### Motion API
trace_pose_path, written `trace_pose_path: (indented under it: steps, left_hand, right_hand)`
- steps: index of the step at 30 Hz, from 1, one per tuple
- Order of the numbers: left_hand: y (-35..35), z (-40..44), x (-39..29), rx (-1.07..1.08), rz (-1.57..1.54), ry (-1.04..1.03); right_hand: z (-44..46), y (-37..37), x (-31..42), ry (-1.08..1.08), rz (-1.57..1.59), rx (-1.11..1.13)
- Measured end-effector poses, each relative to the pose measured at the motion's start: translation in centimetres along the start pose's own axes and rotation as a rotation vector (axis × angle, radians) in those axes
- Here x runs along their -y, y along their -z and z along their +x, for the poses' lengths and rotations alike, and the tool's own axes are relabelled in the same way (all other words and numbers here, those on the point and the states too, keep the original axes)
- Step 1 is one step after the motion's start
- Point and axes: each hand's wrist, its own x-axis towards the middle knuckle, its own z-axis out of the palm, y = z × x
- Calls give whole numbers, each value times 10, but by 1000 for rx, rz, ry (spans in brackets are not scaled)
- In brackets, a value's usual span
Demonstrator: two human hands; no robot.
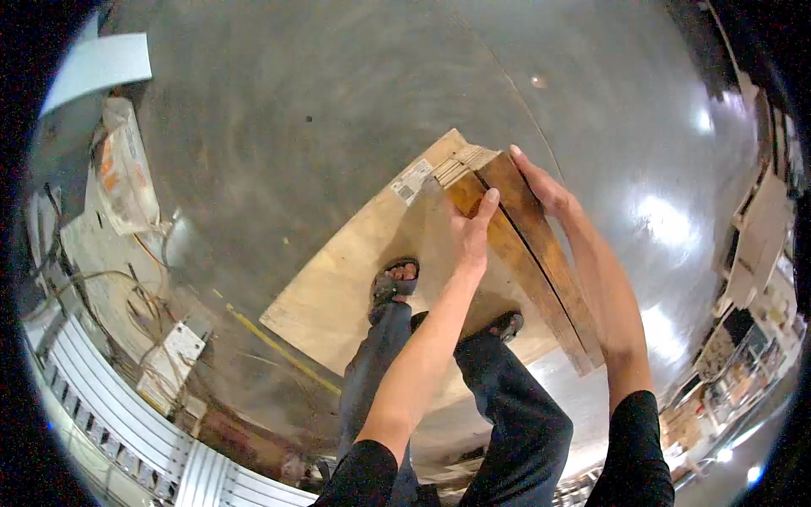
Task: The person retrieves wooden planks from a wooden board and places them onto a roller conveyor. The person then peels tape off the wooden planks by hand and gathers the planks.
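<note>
Long brown wooden planks (536,224), with a dark gap between two of them, stand between my hands above a pale plywood sheet (338,270). Their far ends show several stacked pale layers. My left hand (470,230) grips the planks' left side, thumb on the top edge. On their right side my right hand (545,188) is pressed, fingers stretched along the wood near the far end. Fingertips under the left side are hidden. A white printed label (412,182) is on the plywood beside the planks' far end. My sandalled feet (395,279) are at the sheet.
Grey smooth floor (338,76) surrounds the sheet. Ribbed metal panels (118,380), tangled cables (139,291) and a plastic-wrapped item (125,173) lie at the left. A yellow floor line (283,348) runs near the sheet. Cardboard and clutter (752,245) line the right edge.
</note>
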Motion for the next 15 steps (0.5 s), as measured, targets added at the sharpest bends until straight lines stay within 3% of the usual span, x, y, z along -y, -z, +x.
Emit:
trace_pose_path:
  steps: [3, 7, 12, 15]
  left_hand:
    - [-6, -1, -1, -12, -27, 23]
    - [-10, 2, 5, -33, 14, -132]
    - [9, 1, 6, -155, -302, 17]
    - [21, 13, -6, -254, -394, 138]
  right_hand:
    - [17, 4, -19, -17, 117, 26]
    - [6, -5, -7, 16, 35, -34]
    - [21, 3, -14, 61, 86, -11]
    - [21, -13, 8, 7, 29, -117]
